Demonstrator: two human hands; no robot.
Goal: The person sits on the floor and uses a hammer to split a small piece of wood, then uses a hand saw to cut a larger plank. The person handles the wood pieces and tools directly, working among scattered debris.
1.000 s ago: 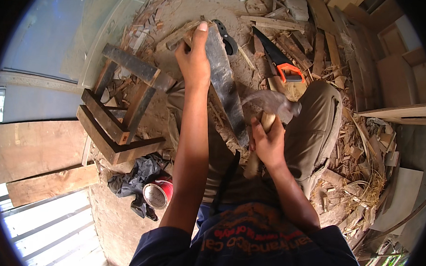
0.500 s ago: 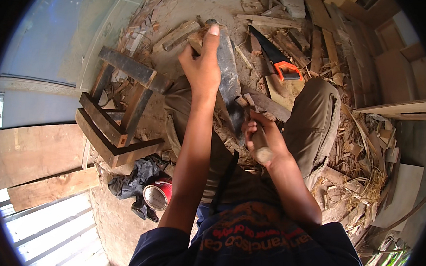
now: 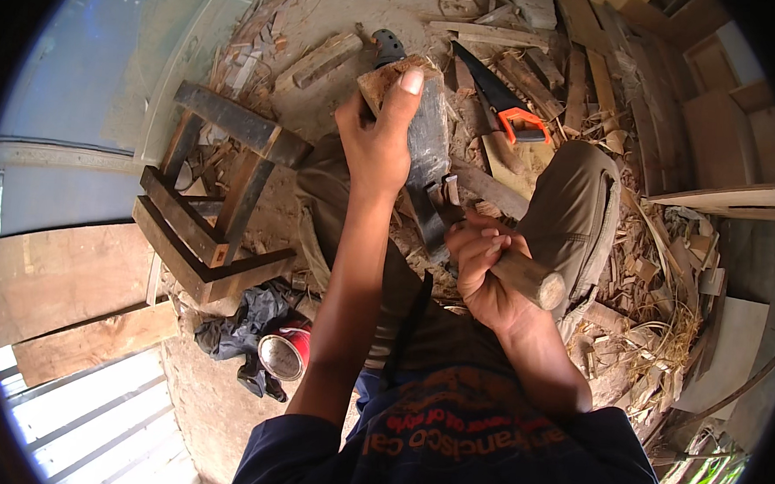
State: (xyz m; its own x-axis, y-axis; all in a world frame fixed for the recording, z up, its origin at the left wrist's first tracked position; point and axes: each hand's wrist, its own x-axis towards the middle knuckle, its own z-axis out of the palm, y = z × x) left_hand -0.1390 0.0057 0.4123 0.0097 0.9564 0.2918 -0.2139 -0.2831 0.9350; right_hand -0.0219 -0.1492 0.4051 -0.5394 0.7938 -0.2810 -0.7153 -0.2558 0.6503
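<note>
A: Where does the work sit right now?

B: The left hand (image 3: 377,145) is clamped around the top of a grey, weathered wood piece (image 3: 423,143), thumb over its sawn end, holding it upright between the knees. The right hand (image 3: 482,269) is closed tight on the round wooden handle of a hammer (image 3: 526,276); its metal head (image 3: 443,192) is at the plank's lower part, touching or nearly so.

A: How should the blow be handled?

B: I'd judge short, square strokes best, with the gripping fingers kept high, well clear of the head. The plank wants firm bracing against the legs so it doesn't twist.

A: And the stuff around?

B: Rough and dry: pale shavings and splintered offcuts (image 3: 631,281) cover the floor. A handsaw (image 3: 500,99) with a dark blade and orange handle lies beyond the plank. At the left stands a dark, square-framed stool (image 3: 214,207), with a crumpled dark cloth (image 3: 243,331) and a shiny red tin can (image 3: 283,352) below it.
</note>
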